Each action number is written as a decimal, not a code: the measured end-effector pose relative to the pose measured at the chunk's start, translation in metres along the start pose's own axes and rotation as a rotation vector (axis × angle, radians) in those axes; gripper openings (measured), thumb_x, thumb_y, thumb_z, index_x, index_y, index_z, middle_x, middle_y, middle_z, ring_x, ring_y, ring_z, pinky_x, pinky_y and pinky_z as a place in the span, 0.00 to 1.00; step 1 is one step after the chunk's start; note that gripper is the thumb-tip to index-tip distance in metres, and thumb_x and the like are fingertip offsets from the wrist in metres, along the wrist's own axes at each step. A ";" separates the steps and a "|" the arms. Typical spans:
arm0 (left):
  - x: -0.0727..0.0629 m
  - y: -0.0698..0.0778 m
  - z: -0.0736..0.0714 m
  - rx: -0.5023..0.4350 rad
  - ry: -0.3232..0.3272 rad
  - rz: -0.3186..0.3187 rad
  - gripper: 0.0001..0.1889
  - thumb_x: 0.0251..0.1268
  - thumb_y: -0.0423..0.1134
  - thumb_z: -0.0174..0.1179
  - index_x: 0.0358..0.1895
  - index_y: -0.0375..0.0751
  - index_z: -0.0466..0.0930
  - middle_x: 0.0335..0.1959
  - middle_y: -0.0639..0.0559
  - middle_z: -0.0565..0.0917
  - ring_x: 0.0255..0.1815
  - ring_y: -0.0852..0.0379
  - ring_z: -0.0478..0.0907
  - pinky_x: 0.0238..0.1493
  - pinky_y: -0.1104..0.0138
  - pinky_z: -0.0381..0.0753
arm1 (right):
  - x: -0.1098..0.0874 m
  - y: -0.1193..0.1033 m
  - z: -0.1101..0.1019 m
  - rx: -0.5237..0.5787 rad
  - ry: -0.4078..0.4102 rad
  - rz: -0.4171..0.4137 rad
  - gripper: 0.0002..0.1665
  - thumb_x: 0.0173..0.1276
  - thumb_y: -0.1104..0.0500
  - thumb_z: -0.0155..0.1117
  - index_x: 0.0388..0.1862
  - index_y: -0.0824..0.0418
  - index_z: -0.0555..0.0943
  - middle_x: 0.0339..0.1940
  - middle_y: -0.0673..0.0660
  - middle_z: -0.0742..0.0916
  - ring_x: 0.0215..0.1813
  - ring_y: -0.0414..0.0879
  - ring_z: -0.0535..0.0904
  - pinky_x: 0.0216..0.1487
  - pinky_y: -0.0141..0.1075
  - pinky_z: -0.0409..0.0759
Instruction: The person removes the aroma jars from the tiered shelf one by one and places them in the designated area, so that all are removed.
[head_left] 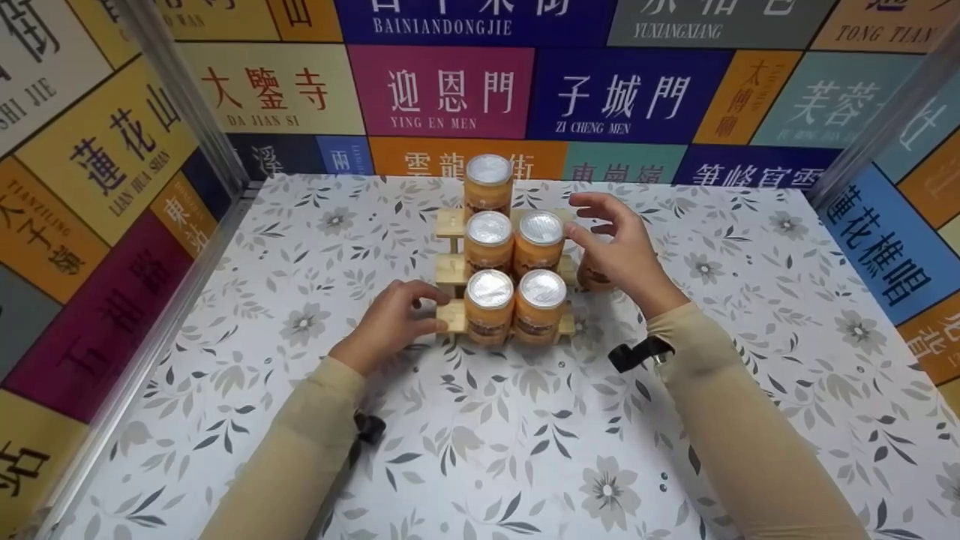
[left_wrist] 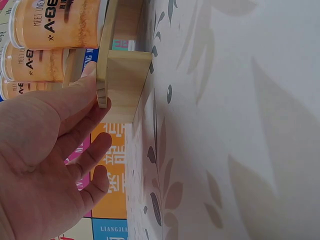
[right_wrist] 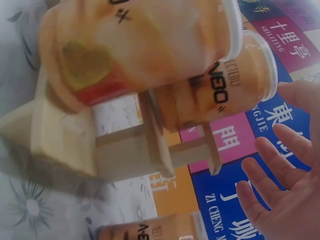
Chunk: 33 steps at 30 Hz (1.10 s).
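A three-step wooden rack (head_left: pixel 450 270) stands in the middle of the table, carrying orange cans with silver lids. Two cans are on the front step, two on the middle one, and a single can (head_left: pixel 489 187) is at the top. My left hand (head_left: pixel 394 319) pinches the left end of the front step between thumb and index finger; its other fingers are loosely bent off the wood in the left wrist view. Beside the right middle can (head_left: pixel 538 238), my right hand (head_left: pixel 622 251) has its fingers spread, with the thumb near that lid. Another can (head_left: pixel 595 276) stands on the table, partly hidden by this hand.
A floral cloth (head_left: pixel 525 450) covers the table. Panels with large printed characters (head_left: pixel 442 90) rise behind and at both sides. Black straps (head_left: pixel 641 354) are on both wrists.
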<state>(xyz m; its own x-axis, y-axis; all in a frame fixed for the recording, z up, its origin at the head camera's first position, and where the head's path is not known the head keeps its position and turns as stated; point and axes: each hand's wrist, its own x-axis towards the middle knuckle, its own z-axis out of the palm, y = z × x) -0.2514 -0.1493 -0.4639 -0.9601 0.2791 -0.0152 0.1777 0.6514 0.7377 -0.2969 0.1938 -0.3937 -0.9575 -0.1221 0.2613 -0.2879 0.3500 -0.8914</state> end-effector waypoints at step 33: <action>0.000 -0.001 0.001 -0.024 -0.015 -0.004 0.19 0.59 0.39 0.76 0.54 0.46 0.86 0.55 0.52 0.86 0.57 0.47 0.77 0.61 0.55 0.77 | 0.030 -0.047 0.035 -0.053 -0.141 0.004 0.32 0.69 0.49 0.72 0.69 0.54 0.76 0.67 0.54 0.80 0.66 0.51 0.76 0.68 0.45 0.74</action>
<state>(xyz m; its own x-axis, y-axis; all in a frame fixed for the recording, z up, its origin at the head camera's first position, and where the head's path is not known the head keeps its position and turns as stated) -0.2517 -0.1488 -0.4651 -0.9574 0.2874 -0.0284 0.1684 0.6355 0.7535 -0.3114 0.1408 -0.3569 -0.9478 -0.2483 0.1999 -0.2881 0.3989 -0.8705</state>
